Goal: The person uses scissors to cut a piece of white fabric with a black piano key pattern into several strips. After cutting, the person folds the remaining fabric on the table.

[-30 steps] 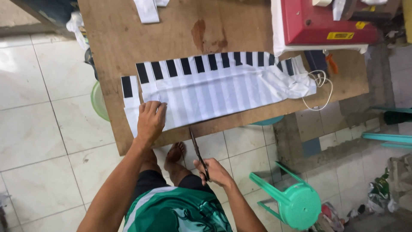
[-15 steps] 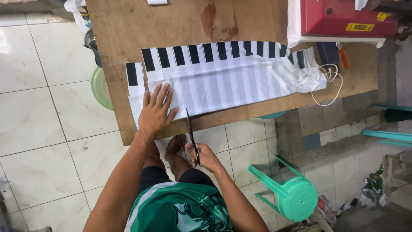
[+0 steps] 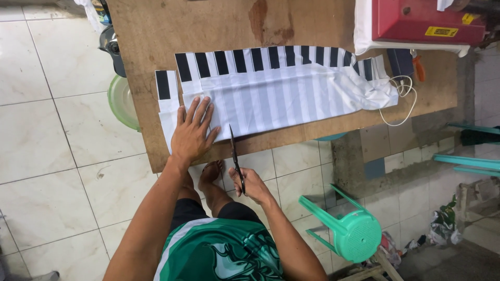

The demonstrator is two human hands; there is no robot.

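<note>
Wooden bench point(image 3: 156, 31) over pale floor tiles. Striped black-and-white fabric point(image 3: 281, 93) lies along its near edge. Left hand point(image 3: 192, 130) presses flat, fingers spread, pinning the cloth; right hand point(image 3: 250, 183) has its grip closed around scissors point(image 3: 234, 153), blades entering at the near edge.

I note the cloth point(image 3: 281, 93) lying along the table's point(image 3: 156, 31) near edge, my left hand point(image 3: 191, 132) flat on its left end, scissors point(image 3: 234, 151) at that edge just right, a box point(image 3: 427, 21) at the far right corner.
</note>
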